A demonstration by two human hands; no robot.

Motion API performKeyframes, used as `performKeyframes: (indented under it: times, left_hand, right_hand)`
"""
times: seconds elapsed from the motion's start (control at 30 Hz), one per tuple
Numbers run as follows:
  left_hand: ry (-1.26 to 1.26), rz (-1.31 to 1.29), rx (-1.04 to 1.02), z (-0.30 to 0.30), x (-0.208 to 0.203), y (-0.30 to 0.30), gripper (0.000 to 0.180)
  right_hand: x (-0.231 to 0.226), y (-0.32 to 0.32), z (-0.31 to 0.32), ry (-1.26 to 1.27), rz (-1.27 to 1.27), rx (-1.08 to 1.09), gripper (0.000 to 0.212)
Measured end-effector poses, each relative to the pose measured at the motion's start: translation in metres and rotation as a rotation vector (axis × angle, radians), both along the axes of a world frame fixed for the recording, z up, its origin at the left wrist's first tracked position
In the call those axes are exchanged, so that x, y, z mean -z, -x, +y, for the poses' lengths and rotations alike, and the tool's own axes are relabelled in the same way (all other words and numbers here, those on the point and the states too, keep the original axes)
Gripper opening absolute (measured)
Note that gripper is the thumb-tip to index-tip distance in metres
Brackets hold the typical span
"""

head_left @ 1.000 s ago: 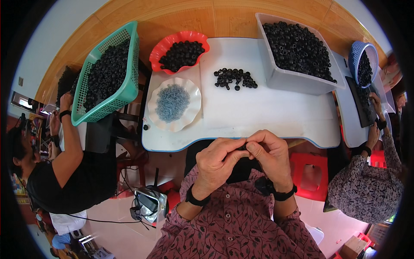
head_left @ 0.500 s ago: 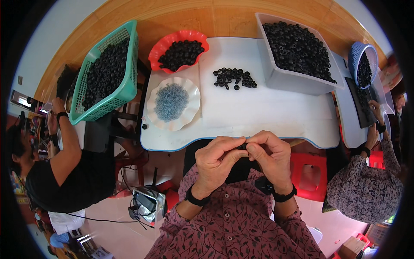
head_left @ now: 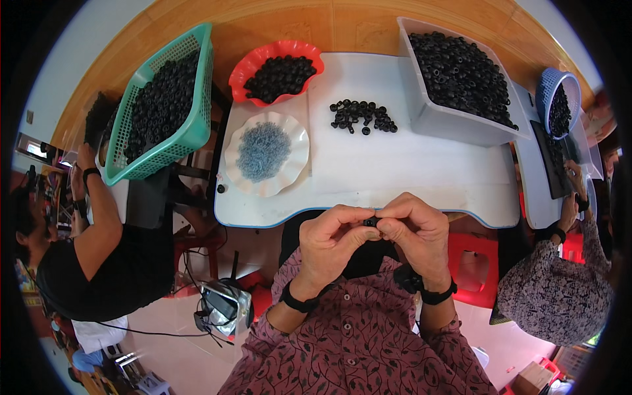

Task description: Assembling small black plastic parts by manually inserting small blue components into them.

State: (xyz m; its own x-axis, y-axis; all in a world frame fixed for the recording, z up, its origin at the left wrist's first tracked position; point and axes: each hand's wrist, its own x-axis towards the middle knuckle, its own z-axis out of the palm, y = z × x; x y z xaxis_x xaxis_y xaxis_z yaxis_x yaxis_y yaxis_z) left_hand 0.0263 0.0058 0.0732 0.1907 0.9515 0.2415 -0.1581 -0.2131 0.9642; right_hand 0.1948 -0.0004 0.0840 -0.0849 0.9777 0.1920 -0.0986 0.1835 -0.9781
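Pinched between the fingertips of both hands is a small black round part (head_left: 370, 222), just off the table's near edge. My left hand (head_left: 331, 238) grips it with thumb and forefinger from the left. From the right, my right hand (head_left: 419, 240) closes on it the same way. Fingertips cover most of the part. Beyond the hands, a loose cluster of small black round parts (head_left: 364, 117) lies on the white table (head_left: 395, 171). A scalloped white plate (head_left: 299, 161) of small translucent bluish pieces (head_left: 262, 151) stands at the left of the table.
A red scalloped bowl (head_left: 240, 64), a green basket (head_left: 197, 125) and a grey-white bin (head_left: 447, 125) hold many black parts. People work on either side, one in a black shirt (head_left: 85, 283), one in a patterned top (head_left: 553, 293). A blue basket (head_left: 543, 99) stands at far right.
The black part shows more clearly between my fingertips, which have shifted slightly. My right hand sits a little higher and farther right. The whole view has tilted slightly.
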Motion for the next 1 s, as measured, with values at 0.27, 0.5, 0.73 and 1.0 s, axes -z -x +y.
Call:
performKeyframes:
  times: [0.27, 0.5, 0.73, 1.0]
  left_hand:
    - [0.141, -0.2, 0.041, -0.001, 0.01, -0.002, 0.022]
    - [0.229, -0.326, 0.041, 0.0, 0.02, -0.002, 0.023]
    - [0.249, -0.36, 0.037, -0.001, 0.022, -0.002, 0.024]
    - [0.231, -0.335, 0.099, -0.003, 0.018, 0.001, 0.029]
  right_hand:
    - [0.0, 0.008, 0.003, 0.014, 0.141, 0.027, 0.009]
    - [0.009, 0.017, -0.001, -0.195, -0.15, 0.149, 0.016]
    - [0.011, 0.016, 0.0, -0.146, -0.15, 0.144, 0.02]
    - [0.022, 0.01, -0.002, -0.063, 0.061, 0.089, 0.019]
